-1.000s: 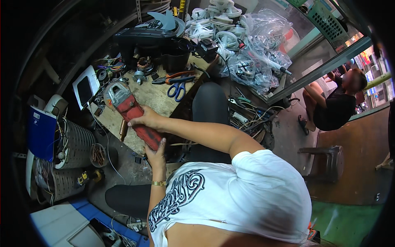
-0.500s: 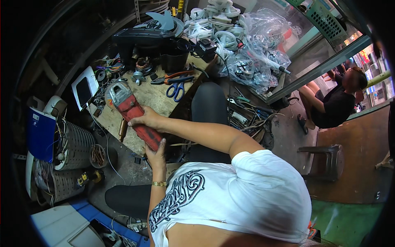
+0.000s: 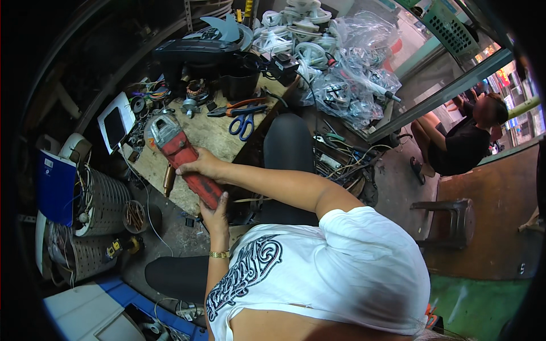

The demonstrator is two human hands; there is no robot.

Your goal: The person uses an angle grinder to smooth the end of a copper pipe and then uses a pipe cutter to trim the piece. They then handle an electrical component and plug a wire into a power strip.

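Grinder (image 3: 180,148) over counter (image 3: 219,133) unmoved this past second, right fingers (image 3: 183,169) and left fingers (image 3: 222,202) grasping it, work seemingly paused.

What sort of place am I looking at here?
Probably a small repair workshop: a red power tool, blue-handled scissors on a worn wooden bench, and a heap of white wheel-like parts beyond it.
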